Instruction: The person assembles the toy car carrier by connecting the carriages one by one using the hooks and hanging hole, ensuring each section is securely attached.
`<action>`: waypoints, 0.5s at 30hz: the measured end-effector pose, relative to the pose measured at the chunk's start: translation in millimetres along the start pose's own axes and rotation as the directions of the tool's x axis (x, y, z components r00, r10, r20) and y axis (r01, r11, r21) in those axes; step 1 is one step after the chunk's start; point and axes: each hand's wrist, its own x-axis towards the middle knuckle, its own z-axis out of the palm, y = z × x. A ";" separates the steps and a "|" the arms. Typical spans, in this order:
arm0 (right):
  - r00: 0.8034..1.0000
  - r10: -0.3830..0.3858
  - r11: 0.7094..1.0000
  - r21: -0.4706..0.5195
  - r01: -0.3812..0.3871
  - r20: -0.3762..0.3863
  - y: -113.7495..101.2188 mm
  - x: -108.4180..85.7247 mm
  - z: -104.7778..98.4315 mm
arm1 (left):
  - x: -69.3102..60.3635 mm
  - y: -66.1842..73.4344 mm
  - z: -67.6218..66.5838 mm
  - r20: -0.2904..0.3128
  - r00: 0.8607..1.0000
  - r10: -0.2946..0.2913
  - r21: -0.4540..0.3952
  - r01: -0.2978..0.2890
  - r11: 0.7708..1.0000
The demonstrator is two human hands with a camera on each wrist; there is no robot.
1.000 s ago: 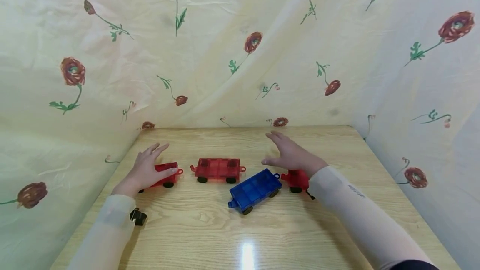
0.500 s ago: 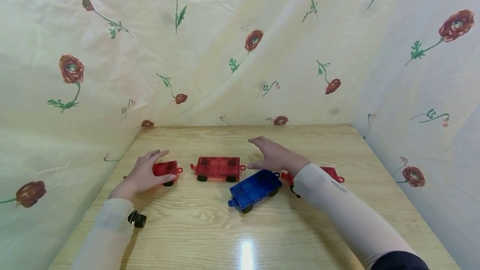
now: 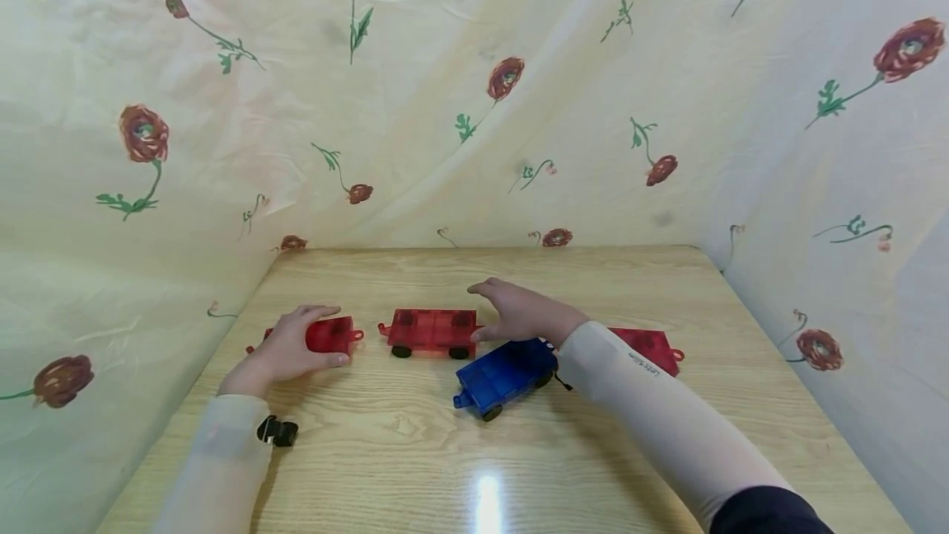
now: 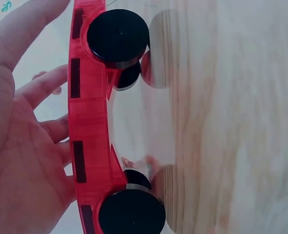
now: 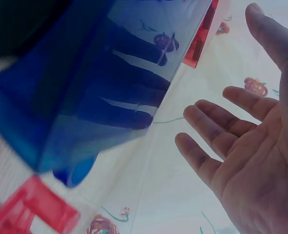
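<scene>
Note left hand around left red wagon at left of table, with fingers along far side, thumb along near side, parted from one another; cannot tell from either view whether pressing on plastic. Note right hand at right end of middle red wagon, with fingers spread and holding nothing (clearer in right wrist view); cannot tell whether touching wagon with thumb. See blue wagon on near side of right hand, set aslant, and right red wagon farther right, partly hidden by sleeve.

Check loop of left red wagon against hook of middle one: apart, roughly in line.

For taking hold (as judged here): lower right hand from above, clear of blue wagon's far edge, before closing on both long sides. Hold bodies above wheels, evenly and lightly; likely to roll if nudged from one end. Match left hand's pressure, and leave loop and hook unobstructed.
</scene>
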 end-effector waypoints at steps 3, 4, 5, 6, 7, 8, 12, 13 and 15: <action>1.000 -0.005 1.000 -0.003 0.005 0.017 -3.5 3.4 1.8 | 0.5 0.2 0.8 0.000 1.000 0.001 0.006 -0.001 1.000; 1.000 -0.003 1.000 -0.005 0.003 0.027 -4.5 4.4 2.4 | 0.8 0.0 1.3 -0.001 1.000 0.002 0.008 -0.002 1.000; 0.999 -0.002 1.000 -0.005 0.002 0.035 -5.5 5.5 3.1 | 1.1 -0.3 1.8 0.000 1.000 0.000 0.004 0.000 1.000; 0.999 0.001 1.000 -0.007 -0.001 0.043 -6.3 6.4 3.8 | 1.3 -0.8 2.4 0.000 1.000 -0.004 0.000 0.004 1.000; 0.999 0.005 1.000 -0.009 -0.005 0.050 -7.4 7.3 4.4 | 1.5 -1.1 2.9 -0.001 1.000 -0.009 -0.007 0.009 1.000; 0.998 0.008 1.000 -0.004 -0.008 0.054 -8.1 8.2 4.9 | 1.7 -1.6 3.4 0.001 1.000 -0.014 -0.013 0.014 1.000; 0.998 0.021 1.000 -0.013 -0.020 0.067 -10.0 12.1 7.6 | 1.9 -2.1 5.6 -0.003 1.000 -0.030 -0.028 0.030 0.999; 0.997 0.023 1.000 -0.014 -0.022 0.069 -10.0 13.1 7.9 | 2.4 -1.8 6.1 -0.007 1.000 -0.027 -0.026 0.027 0.999; 0.997 0.031 0.999 -0.023 -0.029 0.076 -9.8 14.8 8.9 | 3.2 -0.9 7.3 -0.013 1.000 -0.021 -0.018 0.021 1.000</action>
